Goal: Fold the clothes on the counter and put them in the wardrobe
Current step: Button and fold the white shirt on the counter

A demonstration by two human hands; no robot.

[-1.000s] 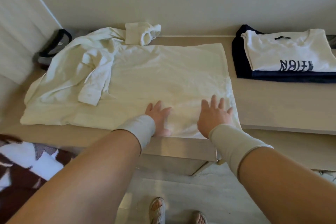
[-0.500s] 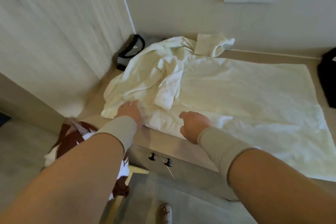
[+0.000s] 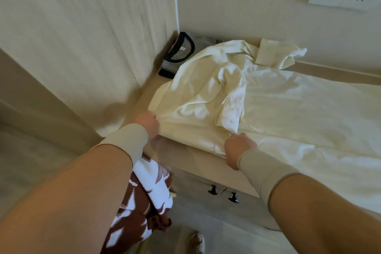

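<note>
Cream shirt [image 3: 278, 109] on bench [image 3: 218, 163], both hands gripping its near hem.

Left hand [image 3: 147, 122] pinches the hem corner at 9 o'clock; right hand [image 3: 237, 148] pinches the same edge at 6 o'clock, hands apart. The shirt lies spread flat, its sleeve bunched on top towards 11 o'clock. Judged light, limp and crease-prone; best held at corners and seams. A striped garment [image 3: 177, 55] sits in the corner at 11 o'clock. No containers or wardrobe visible.

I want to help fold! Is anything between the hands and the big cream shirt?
No, nothing is. The left hand and the right hand each already grip the cream shirt along its near edge at the counter front.
</note>
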